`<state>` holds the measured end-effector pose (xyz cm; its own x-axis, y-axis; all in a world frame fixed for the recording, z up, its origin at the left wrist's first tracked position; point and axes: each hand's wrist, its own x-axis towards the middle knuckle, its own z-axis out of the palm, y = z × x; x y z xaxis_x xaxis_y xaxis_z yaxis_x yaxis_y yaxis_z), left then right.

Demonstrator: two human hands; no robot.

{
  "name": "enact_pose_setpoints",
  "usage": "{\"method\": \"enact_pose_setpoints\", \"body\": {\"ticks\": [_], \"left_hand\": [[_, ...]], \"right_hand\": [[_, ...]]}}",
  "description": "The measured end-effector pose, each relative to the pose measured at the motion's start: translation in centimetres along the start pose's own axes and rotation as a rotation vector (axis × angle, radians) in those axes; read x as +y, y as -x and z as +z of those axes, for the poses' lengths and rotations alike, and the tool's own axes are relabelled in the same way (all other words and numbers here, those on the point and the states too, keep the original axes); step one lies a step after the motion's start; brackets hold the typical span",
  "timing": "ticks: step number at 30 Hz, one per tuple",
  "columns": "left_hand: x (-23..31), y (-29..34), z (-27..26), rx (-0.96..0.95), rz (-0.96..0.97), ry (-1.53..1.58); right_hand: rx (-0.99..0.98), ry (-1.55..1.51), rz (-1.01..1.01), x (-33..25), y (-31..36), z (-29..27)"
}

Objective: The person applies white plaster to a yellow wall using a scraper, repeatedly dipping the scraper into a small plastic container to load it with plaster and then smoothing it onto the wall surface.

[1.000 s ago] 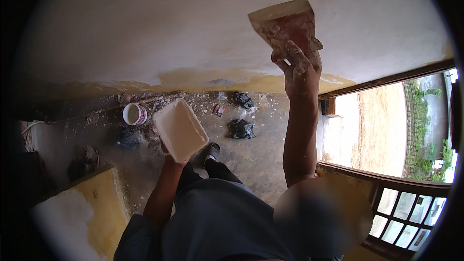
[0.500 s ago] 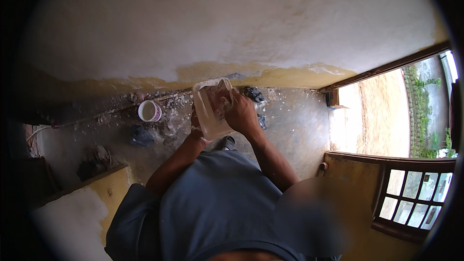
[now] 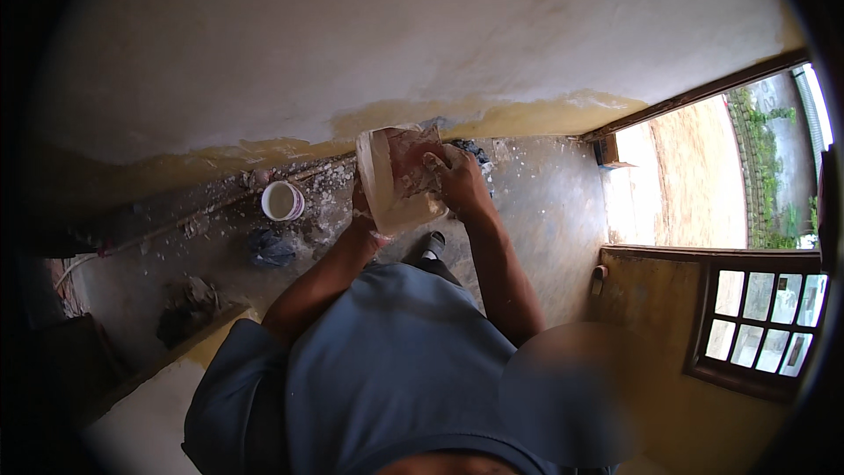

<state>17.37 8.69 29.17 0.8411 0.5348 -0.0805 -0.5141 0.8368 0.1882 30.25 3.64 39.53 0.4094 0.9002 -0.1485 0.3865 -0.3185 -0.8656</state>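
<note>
In front of my chest I hold a translucent whitish rectangular tub (image 3: 376, 180), tilted, close to the wall. My left hand (image 3: 361, 209) grips it from its left side and underneath; most of those fingers are hidden behind it. A flat reddish-brown spreader-like piece (image 3: 411, 154), smeared with white paste, lies over the tub's opening. My right hand (image 3: 462, 180) is closed on the right edge of this piece, its thumb on the upper face. White residue coats the thumb and fingertips.
A partly coated wall (image 3: 492, 114) runs along the far side. On the floor, spattered white, stand a white bucket (image 3: 298, 204) and a dark crumpled bag (image 3: 271, 249). My shoe (image 3: 433, 244) shows below the tub. A doorway opens at right, above a paned window (image 3: 756, 321).
The reddish-brown piece has come up and right, showing more over the tub's rim. My right hand rose slightly with it. The view has shifted, and my shoe shows more.
</note>
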Motion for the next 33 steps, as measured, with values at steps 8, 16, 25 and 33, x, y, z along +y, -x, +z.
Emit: {"method": "enact_pose_setpoints", "body": {"ticks": [8,16,25,33], "left_hand": [[0.8,-1.6,4.2,0.026,0.094,-0.211],[0.1,-5.5,1.5,0.008,0.073,0.177],[-1.0,-5.3,1.3,0.063,0.124,0.194],[-1.1,-3.2,1.0,0.043,0.404,0.023]], "right_hand": [[0.074,-0.396,0.161,3.4,-1.4,-3.3],[0.198,-0.836,0.305,7.6,-3.7,-10.5],[0.532,-0.971,-0.193,13.4,-16.2,-21.3],[1.058,0.24,-0.068,6.3,-27.0,-20.3]]}}
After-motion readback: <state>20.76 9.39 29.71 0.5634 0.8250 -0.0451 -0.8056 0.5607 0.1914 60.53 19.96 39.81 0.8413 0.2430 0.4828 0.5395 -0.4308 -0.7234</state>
